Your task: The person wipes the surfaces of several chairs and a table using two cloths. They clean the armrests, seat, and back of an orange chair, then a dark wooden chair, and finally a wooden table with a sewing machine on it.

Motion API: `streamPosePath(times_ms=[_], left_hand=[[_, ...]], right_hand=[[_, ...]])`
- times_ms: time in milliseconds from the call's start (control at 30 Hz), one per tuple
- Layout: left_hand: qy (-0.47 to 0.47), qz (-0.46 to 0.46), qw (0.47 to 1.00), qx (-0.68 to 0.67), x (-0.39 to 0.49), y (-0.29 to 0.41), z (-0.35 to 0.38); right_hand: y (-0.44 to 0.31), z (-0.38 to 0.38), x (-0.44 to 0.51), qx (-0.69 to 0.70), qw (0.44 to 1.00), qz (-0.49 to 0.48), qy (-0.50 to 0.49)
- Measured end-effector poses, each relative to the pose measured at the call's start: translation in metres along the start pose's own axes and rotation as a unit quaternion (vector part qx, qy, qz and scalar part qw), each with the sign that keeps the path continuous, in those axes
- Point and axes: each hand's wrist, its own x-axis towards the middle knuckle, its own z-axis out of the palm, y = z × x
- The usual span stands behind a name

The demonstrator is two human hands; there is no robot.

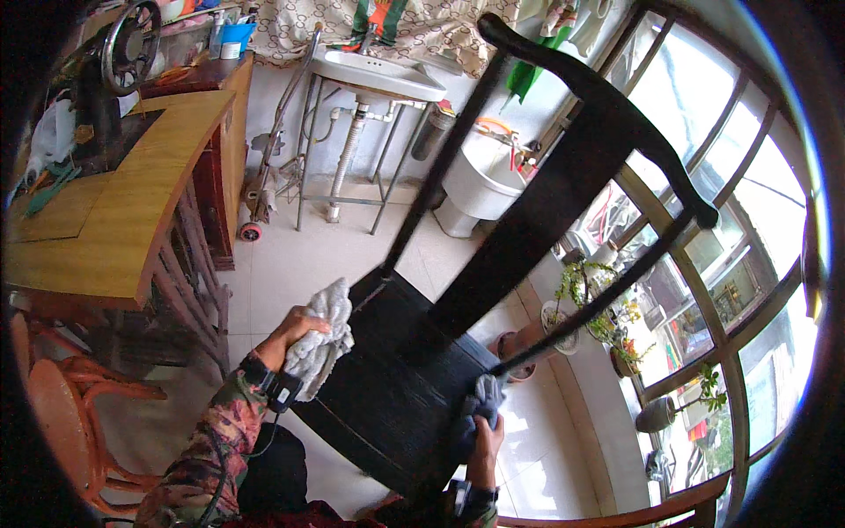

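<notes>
A black wooden chair (403, 369) stands before me, its seat nearest and its tall back with a wide central splat rising away. My left hand (297, 331) grips a light grey cloth (323, 336) beside the left edge of the seat. Whether that cloth touches the seat I cannot tell. At the right side of the seat, my right hand (487, 439) holds a blue-grey cloth (485, 402) against the base of the right back post. Part of this cloth lies in dark shadow.
A wooden sewing table (165, 152) with a black sewing machine (99, 99) stands at left, above an orange-brown chair (59, 422). A washbasin (376, 71) on a metal stand and a white mop sink (485, 175) are behind. Potted plants (657, 414) line the window ledge at right.
</notes>
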Motion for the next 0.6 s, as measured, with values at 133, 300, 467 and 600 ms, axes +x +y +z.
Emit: streamPosePath(times_ms=[133,300,467,600], left_hand=[[0.127,0.004,0.992,-0.013,-0.006,-0.004,-0.025],[0.175,0.158,0.972,-0.010,-0.027,-0.025,-0.039],[0.190,0.249,0.936,0.160,-0.037,-0.043,-0.066],[0.206,0.275,0.920,0.188,-0.041,-0.057,-0.071]], right_hand=[[-0.020,0.055,0.085,-0.035,0.989,-0.039,-0.137],[-0.040,0.130,0.160,-0.058,0.970,-0.018,-0.234],[-0.027,0.183,0.204,-0.013,0.943,-0.021,-0.332],[-0.020,0.198,0.216,-0.026,0.926,-0.002,-0.376]])
